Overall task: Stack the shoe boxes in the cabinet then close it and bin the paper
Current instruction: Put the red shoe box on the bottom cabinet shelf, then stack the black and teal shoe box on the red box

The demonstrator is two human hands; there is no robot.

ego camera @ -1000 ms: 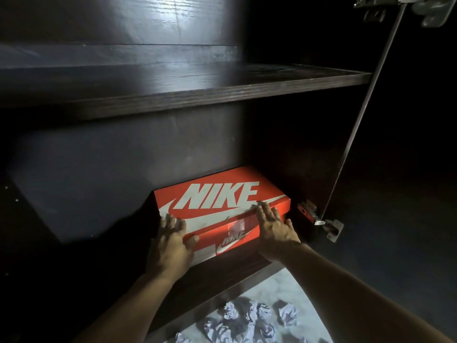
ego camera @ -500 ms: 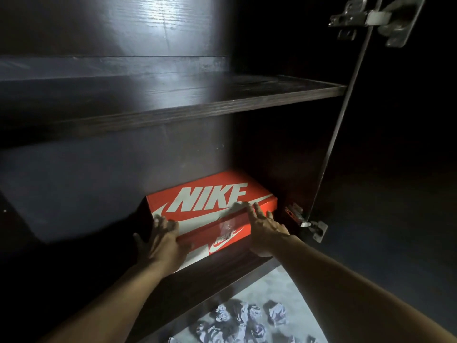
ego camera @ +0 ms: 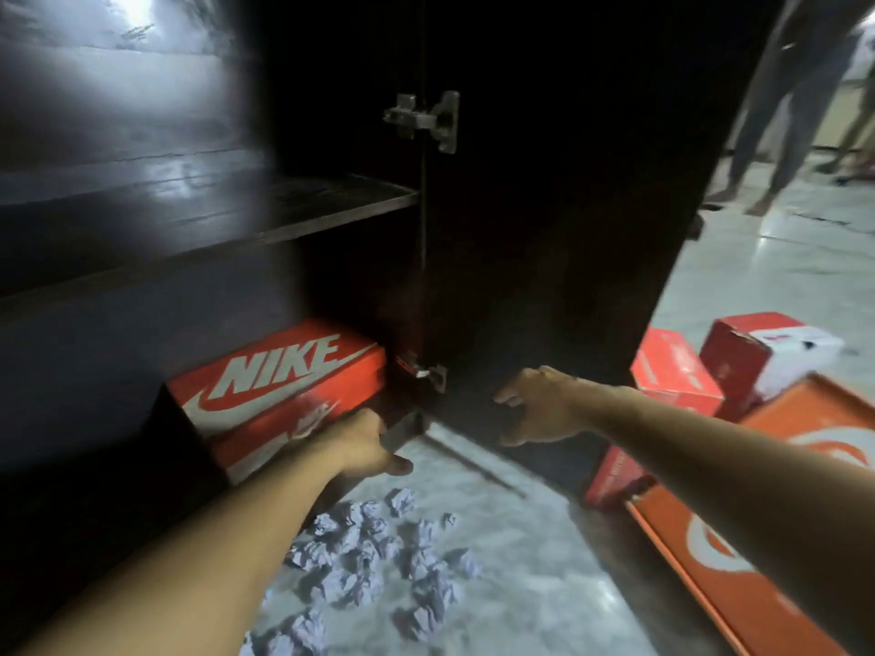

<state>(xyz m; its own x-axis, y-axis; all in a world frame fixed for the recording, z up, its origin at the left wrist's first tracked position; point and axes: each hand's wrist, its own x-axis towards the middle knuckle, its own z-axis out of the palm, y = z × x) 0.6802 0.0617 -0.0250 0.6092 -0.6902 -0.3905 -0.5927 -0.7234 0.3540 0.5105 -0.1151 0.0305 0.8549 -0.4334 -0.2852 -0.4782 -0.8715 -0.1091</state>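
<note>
Both hands have come off the orange shoe box (ego camera: pixel 279 385) since the earlier frame, and the view has swung right to take in the floor and more boxes. That box, printed NIKE on its lid, lies flat on the bottom of the dark cabinet (ego camera: pixel 142 220), in its right near corner, under a bare shelf (ego camera: pixel 331 201). The left hand (ego camera: pixel 367 445) hangs just in front of the box's near right corner with fingers loose and spread, gripping nothing; whether it still brushes the cardboard is hard to tell in the blur. The right hand (ego camera: pixel 540 407) reaches right, in front of the lower part of the open cabinet door (ego camera: pixel 568 205), fingers curled but unclosed and empty. Crumpled paper balls (ego camera: pixel 374 561) lie scattered on the pale tiled floor (ego camera: pixel 544 584), near the cabinet's front. To the right sit further boxes: a red one (ego camera: pixel 674 376) on the floor, another red-and-white one (ego camera: pixel 767 357) tilted beside it, and a large orange lid (ego camera: pixel 738 551) closest to the camera. Far right, somebody's legs (ego camera: pixel 786 111) stand on the tiles.
</note>
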